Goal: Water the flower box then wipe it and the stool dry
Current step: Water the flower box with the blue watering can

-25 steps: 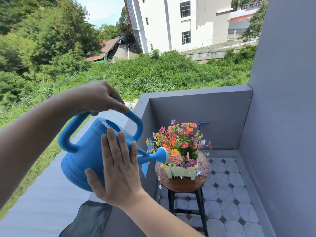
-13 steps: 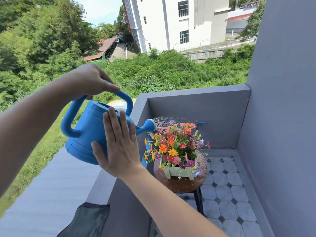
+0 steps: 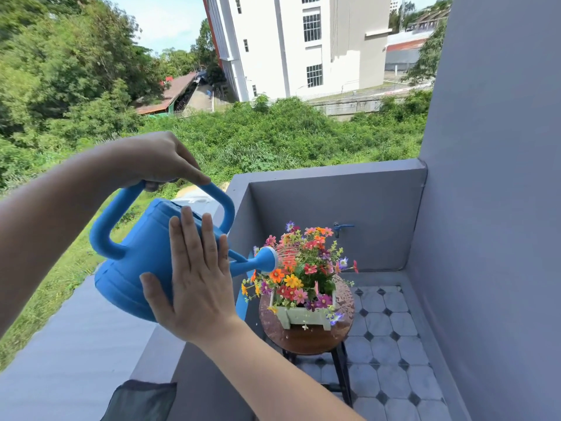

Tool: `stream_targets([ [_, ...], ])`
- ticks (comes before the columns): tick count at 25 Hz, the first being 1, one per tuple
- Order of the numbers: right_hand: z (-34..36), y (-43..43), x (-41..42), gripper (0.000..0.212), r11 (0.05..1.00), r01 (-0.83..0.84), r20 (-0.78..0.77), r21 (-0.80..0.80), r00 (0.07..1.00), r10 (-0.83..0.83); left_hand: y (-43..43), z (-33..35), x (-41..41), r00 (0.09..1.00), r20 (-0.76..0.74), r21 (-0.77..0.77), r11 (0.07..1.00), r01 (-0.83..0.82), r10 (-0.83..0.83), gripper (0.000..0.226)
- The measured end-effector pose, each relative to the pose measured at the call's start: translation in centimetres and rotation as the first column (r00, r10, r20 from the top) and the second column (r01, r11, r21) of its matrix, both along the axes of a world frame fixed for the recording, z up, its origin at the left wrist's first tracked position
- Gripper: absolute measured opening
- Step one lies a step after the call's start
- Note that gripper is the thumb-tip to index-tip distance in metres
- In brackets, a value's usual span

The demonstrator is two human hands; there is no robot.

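Left hand (image 3: 151, 159) gripping the blue watering can (image 3: 136, 262), right hand (image 3: 197, 287) pressed flat against it, watering looks underway; flower box (image 3: 306, 316) and wet stool (image 3: 306, 340) await wiping.

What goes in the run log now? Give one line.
step: watering | left hand: grips watering can handle | right hand: flat against can side | spout: spraying flower box | stool: wet, not wiped

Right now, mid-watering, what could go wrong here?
Drops already bead on the round brown wooden stool around the pale green wooden flower box; more may run onto the tiled floor. The right hand only presses flat on the blue plastic watering can, so it might slip.
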State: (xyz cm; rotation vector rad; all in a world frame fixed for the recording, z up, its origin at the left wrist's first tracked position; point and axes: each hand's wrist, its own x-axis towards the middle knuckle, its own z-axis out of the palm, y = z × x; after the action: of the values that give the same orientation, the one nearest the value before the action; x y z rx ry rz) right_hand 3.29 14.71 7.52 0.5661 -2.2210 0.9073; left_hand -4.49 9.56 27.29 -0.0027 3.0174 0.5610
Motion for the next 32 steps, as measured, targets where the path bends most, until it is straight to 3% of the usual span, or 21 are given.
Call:
stream_targets([
  [3,0.5,0.1,-0.5,0.078,1.000,-0.006,0.000,0.020,1.000,0.006,-0.1,0.5,-0.1,0.999,-0.039,-0.008,1.000,-0.012,0.012,0.020],
  [10,1.4,-0.1,0.9,0.069,0.993,-0.116,0.078,0.005,0.990,0.116,-0.4,0.8,0.6,0.999,-0.020,-0.071,0.997,-0.028,0.027,0.021],
  [16,0.9,0.3,2.2,0.073,1.000,0.005,0.018,-0.006,1.000,-0.005,1.1,0.4,1.1,0.998,0.063,-0.038,0.999,0.019,-0.017,0.017],
  [25,2.0,1.8,-0.7,0.069,1.000,-0.011,0.005,-0.018,1.000,0.011,1.4,1.7,0.8,0.993,-0.116,0.006,0.999,-0.033,0.033,0.021],
  [32,2.1,1.2,1.6,0.071,0.997,-0.041,0.051,-0.059,0.998,0.044,1.6,1.2,1.2,1.000,-0.005,0.004,1.000,-0.006,0.006,0.019],
])
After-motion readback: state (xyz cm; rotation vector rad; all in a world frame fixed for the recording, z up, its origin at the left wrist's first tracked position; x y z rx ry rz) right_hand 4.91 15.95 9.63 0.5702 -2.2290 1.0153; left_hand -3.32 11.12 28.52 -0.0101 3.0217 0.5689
